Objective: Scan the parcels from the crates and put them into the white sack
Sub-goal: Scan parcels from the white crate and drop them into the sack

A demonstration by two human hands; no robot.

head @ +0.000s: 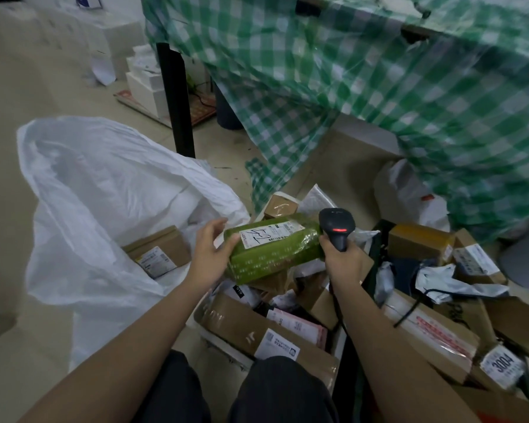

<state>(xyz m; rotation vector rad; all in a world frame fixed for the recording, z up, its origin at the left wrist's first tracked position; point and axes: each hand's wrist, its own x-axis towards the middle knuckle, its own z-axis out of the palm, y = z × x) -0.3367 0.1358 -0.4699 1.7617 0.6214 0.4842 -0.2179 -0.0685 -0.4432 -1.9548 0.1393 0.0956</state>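
Green parcel [272,247]: glossy, boxy, likely light, slippery. Left hand [209,254] fingers grip its near end; right hand [342,261] fingers wrap scanner [338,228]. Sack [104,184] left.

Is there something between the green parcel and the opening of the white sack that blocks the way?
Nothing visible blocks it. The green parcel, held by the left hand, sits just right of the white sack, whose mouth gapes open with a brown box inside.

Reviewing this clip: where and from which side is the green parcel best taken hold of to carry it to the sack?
Judging by its pose, the green parcel is best taken at its left short end, from the white sack side, where the left hand already holds it. The label faces up, and the scanner in the right hand crowds the right end.
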